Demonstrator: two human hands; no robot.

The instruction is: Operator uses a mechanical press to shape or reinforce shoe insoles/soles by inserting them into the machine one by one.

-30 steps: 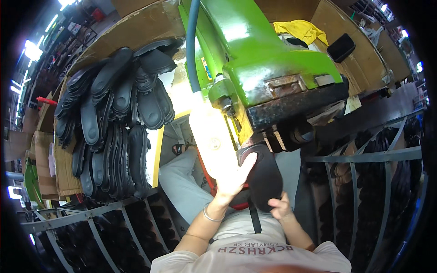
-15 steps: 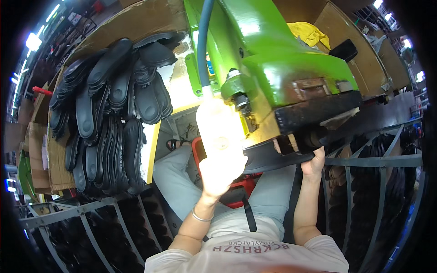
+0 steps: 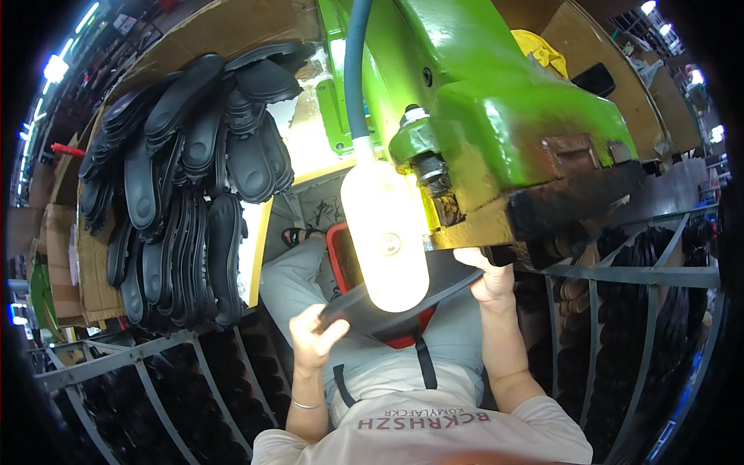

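Note:
A black shoe sole [image 3: 446, 279] is stretched between my two hands, just under the head of a green machine [image 3: 511, 124]. Its left end is gripped by my left hand [image 3: 313, 339], the thumb lying over the edge. My right hand [image 3: 491, 285] is closed round the other end, close beneath the machine's dark lower edge. A glowing white lamp [image 3: 385, 240] on a blue-grey hose [image 3: 356, 77] hangs in front and covers the middle of the sole.
On the left, many black soles [image 3: 198, 147] are piled by a cardboard box [image 3: 97, 267]. Metal racks [image 3: 167, 349] with dark soles stand on both sides. Something red [image 3: 337, 256] is between my legs. A yellow cloth [image 3: 539, 50] lies at the back right.
My left hand has moved left and down, out of the lamp's glare. My right hand has shifted left with the sole, which now shows more from under the machine.

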